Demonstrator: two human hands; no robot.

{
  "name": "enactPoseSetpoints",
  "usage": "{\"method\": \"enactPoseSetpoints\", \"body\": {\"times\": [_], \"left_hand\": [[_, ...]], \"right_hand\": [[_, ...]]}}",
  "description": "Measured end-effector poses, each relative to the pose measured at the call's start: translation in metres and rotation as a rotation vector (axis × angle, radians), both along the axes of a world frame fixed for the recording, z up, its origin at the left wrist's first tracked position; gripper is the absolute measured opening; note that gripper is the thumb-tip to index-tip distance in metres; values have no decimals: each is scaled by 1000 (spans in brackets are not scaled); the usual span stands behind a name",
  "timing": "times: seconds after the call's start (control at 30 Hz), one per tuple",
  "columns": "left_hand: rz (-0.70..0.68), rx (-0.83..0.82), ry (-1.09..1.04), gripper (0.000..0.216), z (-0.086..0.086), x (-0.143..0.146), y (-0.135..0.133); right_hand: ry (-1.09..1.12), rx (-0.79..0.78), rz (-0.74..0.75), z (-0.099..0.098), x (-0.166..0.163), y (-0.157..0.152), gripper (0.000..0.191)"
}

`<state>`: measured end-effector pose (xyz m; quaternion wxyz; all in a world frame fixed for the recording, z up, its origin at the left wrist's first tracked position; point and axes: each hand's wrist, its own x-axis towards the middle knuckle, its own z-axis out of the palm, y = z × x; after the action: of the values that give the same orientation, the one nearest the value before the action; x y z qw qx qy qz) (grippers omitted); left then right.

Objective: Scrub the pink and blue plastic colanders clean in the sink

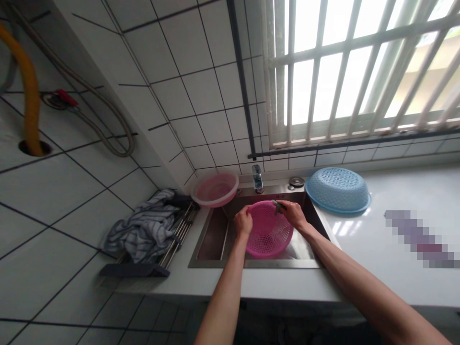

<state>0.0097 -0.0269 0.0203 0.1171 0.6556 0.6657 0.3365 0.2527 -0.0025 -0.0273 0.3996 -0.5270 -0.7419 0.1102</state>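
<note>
Fingers point(247, 224) of the left hand point(243, 221) are clamping the left rim of the magenta colander point(268, 237), which is tilting above the steel sink point(210, 237). The right hand point(293, 213) is pinching a small grey object point(276, 206) at the colander's far rim. A pink basin point(215, 189) is sitting at the sink's back left corner, and a blue colander point(338, 189) is lying upturned on the counter point(377, 239).

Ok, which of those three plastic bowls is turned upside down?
The blue colander, rim down on the counter. The magenta colander is gripped by the left hand and right hand over the sink; the pink basin sits open side up.
</note>
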Motion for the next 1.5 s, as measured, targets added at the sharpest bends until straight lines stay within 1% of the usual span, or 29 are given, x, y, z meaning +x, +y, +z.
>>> {"method": "enactPoseSetpoints", "body": {"times": [0.1, 0.17, 0.23, 0.3, 0.37, 0.47, 0.53, 0.57, 0.63, 0.7, 0.8, 0.83, 0.9, 1.0, 1.17, 1.27, 1.37, 1.43, 1.5], "left_hand": [[72, 20, -29, 30, -1, -5, 1], [81, 22, -33, 30, -2, -5, 1], [58, 13, -25, 32, -4, -2, -1], [0, -4, 1, 37, -5, 3, -3], [-97, -19, 42, 41, -6, 10, -4], [-274, -24, 89, 39, -8, 19, -5], [-329, -20, 76, 36, -9, 22, -5], [-330, -14, 56, 35, -9, 22, -5], [-289, 8, 9, 35, -8, 19, -4], [-193, 29, -41, 36, -6, 13, -1], [-17, 49, -147, 25, -3, 4, 3], [23, 57, -187, 22, -3, 2, 4], [58, 79, -251, 21, -2, -1, 5], [26, 114, -271, 27, -4, -2, 5], [-47, 142, -170, 52, -9, -2, 4], [-168, 164, -97, 59, -11, 1, 2], [-277, 128, -24, 62, -11, 7, 1], [-267, 119, -23, 62, -10, 8, 1], [-204, 116, -59, 58, -9, 6, 2]], "right_hand": [[6, -42, -34, -2, 11, 1, 40], [-1, -30, -50, -2, 11, -1, 40], [2, -4, -61, -1, 7, -4, 39], [-4, 14, -44, 1, 1, -7, 38], [-36, 28, 14, 1, -8, -10, 38], [-112, 63, 140, 3, -22, -14, 42], [-125, 81, 181, 5, -27, -15, 42], [-115, 84, 181, 6, -27, -14, 42], [-76, 74, 150, 9, -22, -12, 40], [-30, 54, 89, 10, -12, -8, 40], [65, 13, -48, 9, 10, -1, 36], [105, -4, -91, 7, 16, 0, 35], [177, -36, -151, 3, 27, 3, 33], [230, -52, -178, -3, 34, 5, 34], [212, -40, -159, -7, 32, 5, 34], [194, -38, -141, -3, 28, 3, 32], [199, -35, -90, 2, 21, -2, 31], [209, -30, -55, 4, 15, -5, 32], [201, -28, -33, 4, 10, -7, 32]]}}
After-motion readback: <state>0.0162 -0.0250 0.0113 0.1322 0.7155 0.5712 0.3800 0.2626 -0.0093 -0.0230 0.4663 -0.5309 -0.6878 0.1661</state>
